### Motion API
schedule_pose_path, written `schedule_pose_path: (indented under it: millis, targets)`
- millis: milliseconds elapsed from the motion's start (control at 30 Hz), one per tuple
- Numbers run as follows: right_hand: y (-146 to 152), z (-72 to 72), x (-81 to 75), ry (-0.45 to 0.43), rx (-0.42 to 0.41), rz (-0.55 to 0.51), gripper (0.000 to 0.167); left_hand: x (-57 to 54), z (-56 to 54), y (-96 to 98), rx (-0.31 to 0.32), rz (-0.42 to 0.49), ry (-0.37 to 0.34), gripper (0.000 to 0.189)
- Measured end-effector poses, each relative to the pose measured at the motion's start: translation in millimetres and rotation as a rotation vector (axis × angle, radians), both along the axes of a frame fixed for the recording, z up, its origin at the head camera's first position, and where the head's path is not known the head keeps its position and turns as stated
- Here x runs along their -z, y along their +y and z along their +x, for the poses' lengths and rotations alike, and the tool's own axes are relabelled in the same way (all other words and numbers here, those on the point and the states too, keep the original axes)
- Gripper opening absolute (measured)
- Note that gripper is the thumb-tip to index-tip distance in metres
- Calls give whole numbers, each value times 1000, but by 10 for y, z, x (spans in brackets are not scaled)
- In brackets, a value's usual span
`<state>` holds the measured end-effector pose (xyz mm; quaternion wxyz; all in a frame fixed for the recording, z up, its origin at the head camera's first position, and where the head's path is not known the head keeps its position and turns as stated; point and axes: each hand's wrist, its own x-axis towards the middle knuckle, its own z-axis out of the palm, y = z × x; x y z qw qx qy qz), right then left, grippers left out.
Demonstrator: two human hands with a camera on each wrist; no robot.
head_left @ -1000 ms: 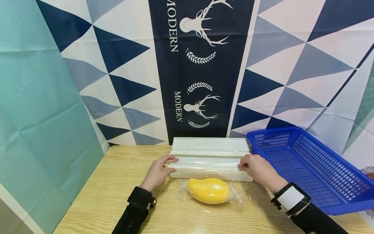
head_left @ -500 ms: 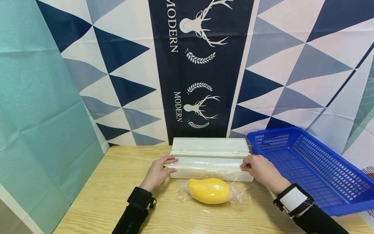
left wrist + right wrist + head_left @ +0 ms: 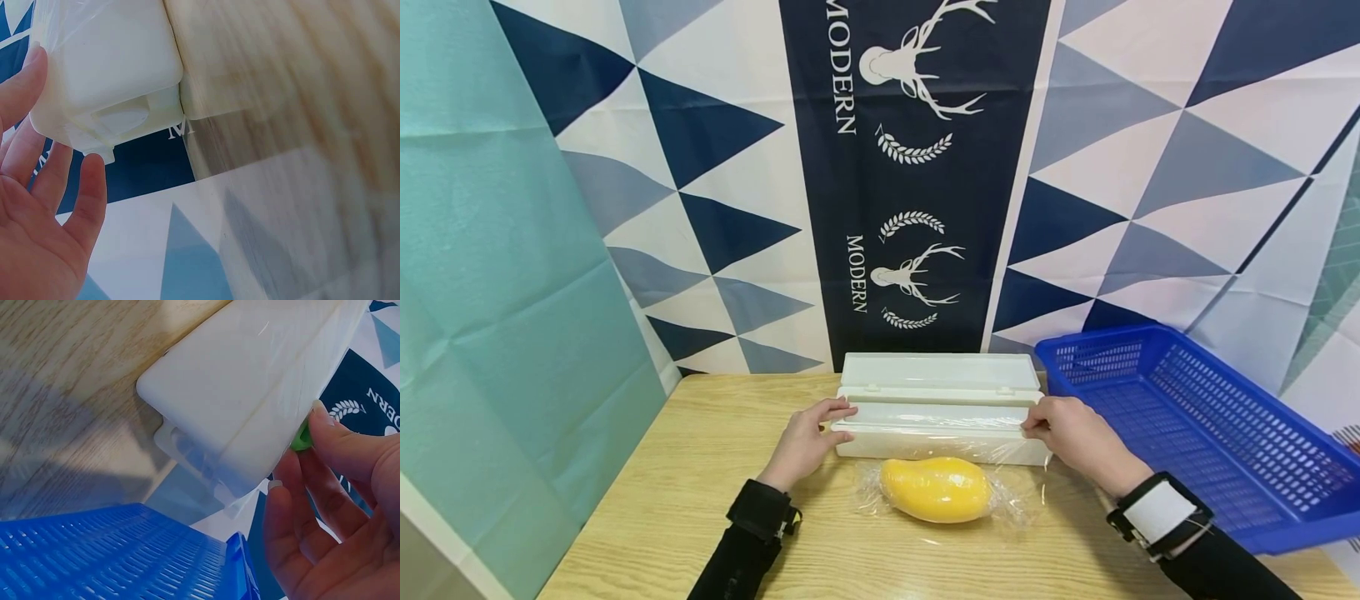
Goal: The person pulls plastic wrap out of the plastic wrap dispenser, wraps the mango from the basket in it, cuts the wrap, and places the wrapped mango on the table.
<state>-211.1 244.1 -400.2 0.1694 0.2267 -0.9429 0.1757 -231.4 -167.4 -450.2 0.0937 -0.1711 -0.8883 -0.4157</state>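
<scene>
A long white cling film dispenser [image 3: 917, 445] lies on the table with its lid [image 3: 937, 370] raised at the back. My left hand [image 3: 803, 444] grips its left end, thumb at the front and fingers over the top, as the left wrist view shows too. At the right end my right hand [image 3: 1075, 432] pinches a small green slide cutter [image 3: 302, 439] between thumb and fingers on the dispenser's edge. Clear film hangs over the dispenser's front. Just before it lies a yellow mango [image 3: 936, 492], wrapped in cling film with crumpled ends.
A blue plastic basket [image 3: 1150, 417] stands close to the right hand and the dispenser's right end. Behind the wooden table [image 3: 700, 492] hangs a patterned cloth [image 3: 910, 183]. A teal cloth [image 3: 512, 292] hangs at the left.
My right hand has slid a little to the right along the dispenser's edge, to its right end. The left hand, dispenser and mango have stayed put.
</scene>
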Motion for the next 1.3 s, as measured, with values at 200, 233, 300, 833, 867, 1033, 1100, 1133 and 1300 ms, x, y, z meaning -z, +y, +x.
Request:
schedule_pose_path:
  millis: [200, 233, 300, 833, 867, 1033, 1100, 1133, 1300]
  targets:
    - [-9, 18, 7, 27, -9, 10, 16, -12, 10, -4, 6, -2, 0, 37]
    - [-9, 20, 7, 30, -9, 11, 16, -14, 15, -5, 8, 0, 3, 37]
    - [-10, 27, 6, 31, -2, 16, 17, -14, 20, -7, 11, 2, 10, 38]
    - [13, 72, -23, 48, 47, 53, 18, -8, -5, -4, 22, -17, 25, 39]
    - [19, 73, -25, 48, 48, 56, 18, -6, -6, -6, 25, -17, 30, 39]
    - [52, 75, -29, 41, 54, 61, 19, -7, -7, -14, 24, -13, 40, 39]
    - [65, 70, -26, 39, 59, 62, 20, -5, -7, -17, 23, -14, 43, 39]
    - [71, 68, -24, 37, 63, 63, 20, -2, -10, -20, 23, -16, 43, 39]
    - [101, 69, -18, 44, 70, 74, 20, 5, -20, -25, 24, -24, 44, 40]
